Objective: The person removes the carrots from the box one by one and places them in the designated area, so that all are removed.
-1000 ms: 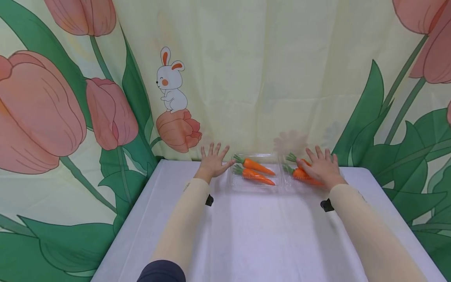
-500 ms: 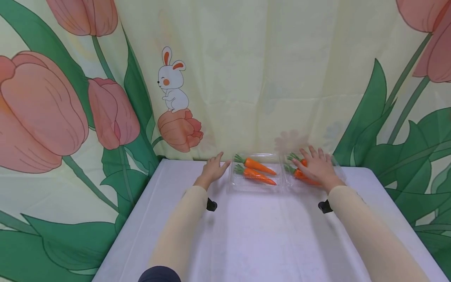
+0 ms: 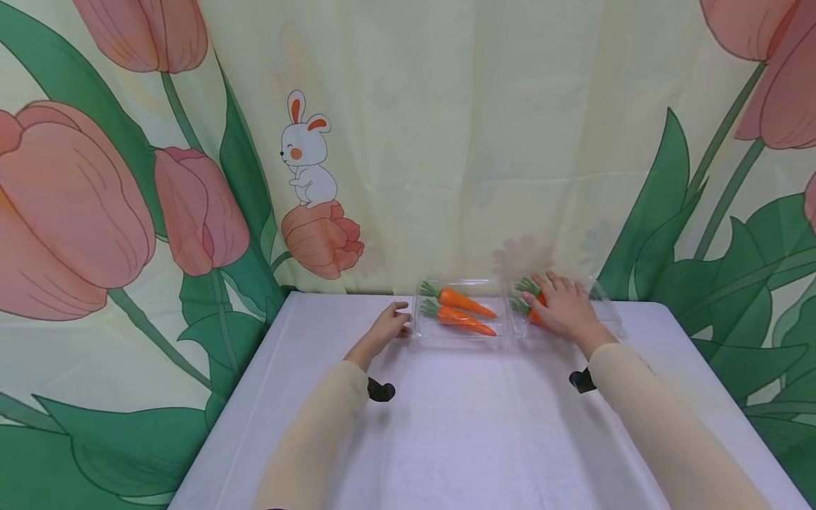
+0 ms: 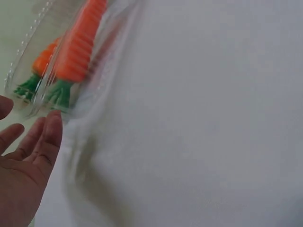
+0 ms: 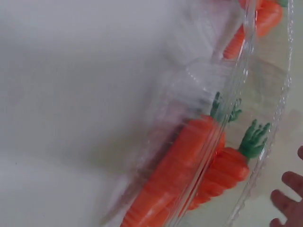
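Observation:
Two clear plastic boxes stand side by side at the table's far edge, each with two orange carrots in it. In the left box (image 3: 417,333) lie an upper carrot (image 3: 462,302) and a lower carrot (image 3: 464,322), green tops to the left. My left hand (image 3: 385,327) is at that box's left end, fingers slightly bent; the left wrist view has its fingertips (image 4: 55,120) against or very near the wall. Over the right box (image 3: 602,292) my right hand (image 3: 564,309) lies with fingers extended, hiding much of its carrots (image 3: 534,316). Whether it touches the box cannot be told.
A white cloth covers the table (image 3: 484,425). Right behind its far edge hangs a pale curtain (image 3: 433,142) printed with tulips and a white rabbit (image 3: 309,159). Each wrist carries a small black camera mount (image 3: 381,390).
My left hand has turned from spread fingers to a side-on pose and come down beside the left box. The right hand has shifted left over the right box. The boxes stay about where they were.

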`<state>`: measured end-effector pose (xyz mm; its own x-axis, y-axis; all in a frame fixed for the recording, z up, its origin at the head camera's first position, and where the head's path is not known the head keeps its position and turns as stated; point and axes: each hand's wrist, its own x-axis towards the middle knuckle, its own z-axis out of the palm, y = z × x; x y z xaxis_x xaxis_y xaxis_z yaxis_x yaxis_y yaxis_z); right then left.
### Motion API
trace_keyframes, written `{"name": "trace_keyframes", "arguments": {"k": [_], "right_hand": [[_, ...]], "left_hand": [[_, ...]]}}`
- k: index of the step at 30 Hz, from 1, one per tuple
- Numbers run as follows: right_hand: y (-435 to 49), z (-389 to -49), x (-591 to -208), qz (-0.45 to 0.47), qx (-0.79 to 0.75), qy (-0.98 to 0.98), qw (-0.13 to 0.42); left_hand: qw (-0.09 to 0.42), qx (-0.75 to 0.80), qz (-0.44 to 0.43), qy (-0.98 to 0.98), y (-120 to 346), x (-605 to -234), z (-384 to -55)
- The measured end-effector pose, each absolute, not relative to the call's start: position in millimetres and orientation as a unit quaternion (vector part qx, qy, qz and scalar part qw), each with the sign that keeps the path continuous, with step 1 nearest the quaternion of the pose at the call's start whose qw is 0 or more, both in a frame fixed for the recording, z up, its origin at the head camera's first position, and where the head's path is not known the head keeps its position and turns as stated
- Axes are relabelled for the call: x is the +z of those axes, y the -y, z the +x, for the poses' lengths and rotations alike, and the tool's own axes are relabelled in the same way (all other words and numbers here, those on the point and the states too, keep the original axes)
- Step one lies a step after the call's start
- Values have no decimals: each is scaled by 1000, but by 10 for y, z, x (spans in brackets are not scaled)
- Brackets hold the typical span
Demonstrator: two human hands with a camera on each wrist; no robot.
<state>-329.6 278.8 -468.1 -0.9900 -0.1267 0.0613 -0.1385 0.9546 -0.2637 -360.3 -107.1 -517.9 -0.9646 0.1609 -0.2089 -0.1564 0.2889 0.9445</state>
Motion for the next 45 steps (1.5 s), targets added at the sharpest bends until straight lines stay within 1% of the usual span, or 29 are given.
{"name": "trace_keyframes", "arguments": {"k": [8, 11, 15, 21, 26, 32, 35, 39, 42, 45], "right_hand": [[-2625, -3275, -4722, 99, 146, 979, 103], [-2542, -3235, -4731, 102, 158, 976, 112], [-2433, -3174, -4734, 102, 188, 971, 105], [-2311, -3105, -4695, 101, 256, 957, 97], [-2189, -3034, -4737, 110, 302, 941, 102], [-2059, -2949, -4844, 106, 334, 931, 99], [-2035, -2919, -4884, 95, 349, 928, 92], [-2038, -2889, -4940, 86, 366, 923, 83], [-2055, -2851, -4983, 82, 377, 919, 78], [-2066, -2803, -5010, 76, 386, 917, 70]], "left_hand": [[122, 689, -25, -714, 981, -5326, -3460], [128, 710, -28, -692, 980, -5350, -3425], [133, 726, -21, -674, 969, -5351, -3399], [116, 744, -19, -658, 916, -5330, -3388], [105, 744, -16, -660, 898, -5361, -3341], [127, 727, 20, -674, 881, -5416, -3258], [127, 729, 26, -672, 869, -5413, -3205], [108, 746, 50, -656, 888, -5416, -3134], [105, 756, 63, -643, 916, -5416, -3088], [113, 753, 50, -646, 942, -5412, -3071]]}}
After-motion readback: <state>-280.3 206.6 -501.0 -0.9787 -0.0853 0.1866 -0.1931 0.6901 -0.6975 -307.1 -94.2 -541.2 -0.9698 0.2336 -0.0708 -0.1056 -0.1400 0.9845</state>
